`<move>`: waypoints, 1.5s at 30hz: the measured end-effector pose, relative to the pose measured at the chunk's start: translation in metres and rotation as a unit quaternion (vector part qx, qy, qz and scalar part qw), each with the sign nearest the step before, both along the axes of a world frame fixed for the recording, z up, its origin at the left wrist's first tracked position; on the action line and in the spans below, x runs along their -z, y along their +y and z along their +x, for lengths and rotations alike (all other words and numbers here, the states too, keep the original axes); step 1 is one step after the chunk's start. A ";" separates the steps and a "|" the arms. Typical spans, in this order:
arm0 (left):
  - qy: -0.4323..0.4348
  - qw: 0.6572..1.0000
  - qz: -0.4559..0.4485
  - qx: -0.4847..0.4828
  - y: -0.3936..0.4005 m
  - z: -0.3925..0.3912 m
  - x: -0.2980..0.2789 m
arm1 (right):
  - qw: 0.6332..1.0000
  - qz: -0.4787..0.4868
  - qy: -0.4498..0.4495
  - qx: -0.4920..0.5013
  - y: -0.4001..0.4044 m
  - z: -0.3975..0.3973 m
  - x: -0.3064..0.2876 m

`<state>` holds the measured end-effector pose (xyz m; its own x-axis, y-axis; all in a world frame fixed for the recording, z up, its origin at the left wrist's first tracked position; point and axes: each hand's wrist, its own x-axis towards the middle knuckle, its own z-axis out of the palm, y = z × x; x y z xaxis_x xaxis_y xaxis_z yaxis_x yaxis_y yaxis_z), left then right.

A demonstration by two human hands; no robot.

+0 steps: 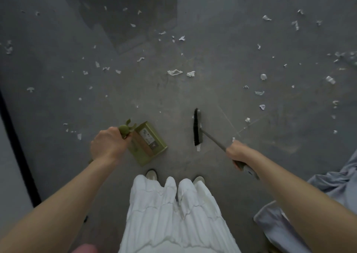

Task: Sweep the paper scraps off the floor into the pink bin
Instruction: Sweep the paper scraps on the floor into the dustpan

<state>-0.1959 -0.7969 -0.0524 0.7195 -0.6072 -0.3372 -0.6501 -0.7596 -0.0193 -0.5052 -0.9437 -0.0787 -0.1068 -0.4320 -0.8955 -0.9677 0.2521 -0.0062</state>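
- The left hand [108,146] is closed around the top of the handle of an olive-green dustpan [149,143], which has a label inside its tray.
- The dustpan stands just in front of the person's left shoe [151,174], with its open side turned to the right, toward the broom.
- The right hand [240,153] is wrapped around the thin grey handle of a broom [198,129]; the end of the handle comes out behind the wrist.
- The broom head, with black bristles, is near the dustpan but apart from it, and bare concrete floor [183,102] lies between them.
- White paper scraps [174,72] lie scattered over the floor, mostly farther from the person than the two tools; none shows inside the dustpan.
- A small pink edge [86,249] shows at the bottom of the view; I cannot tell if it is the bin.
- Grey cloth [332,187] lies on the floor at the right.
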 end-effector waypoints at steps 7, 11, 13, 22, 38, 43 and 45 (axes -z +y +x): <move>-0.005 1.000 0.005 -0.007 0.002 -0.039 0.000 | 0.995 -0.046 -0.045 -0.075 -0.016 -0.016 -0.011; 0.003 1.000 0.005 -0.015 0.007 -0.044 -0.002 | 0.992 -0.029 -0.036 -0.120 -0.018 0.004 -0.013; 0.001 1.000 0.007 -0.017 0.010 -0.041 -0.003 | 0.987 -0.029 -0.042 -0.155 -0.017 0.024 -0.015; 0.011 0.999 0.022 -0.027 0.033 -0.019 -0.003 | 0.976 0.004 -0.056 -0.210 0.007 0.110 0.000; 0.054 0.998 -0.011 0.000 0.034 -0.017 0.000 | 0.998 -0.019 -0.018 -0.059 0.002 0.038 0.016; 0.083 0.996 -0.030 0.028 0.031 -0.037 -0.002 | 0.999 -0.032 0.015 0.001 0.007 -0.006 0.013; 0.103 0.994 -0.032 0.020 0.032 -0.046 0.000 | 0.999 -0.026 0.012 0.024 0.011 -0.017 0.013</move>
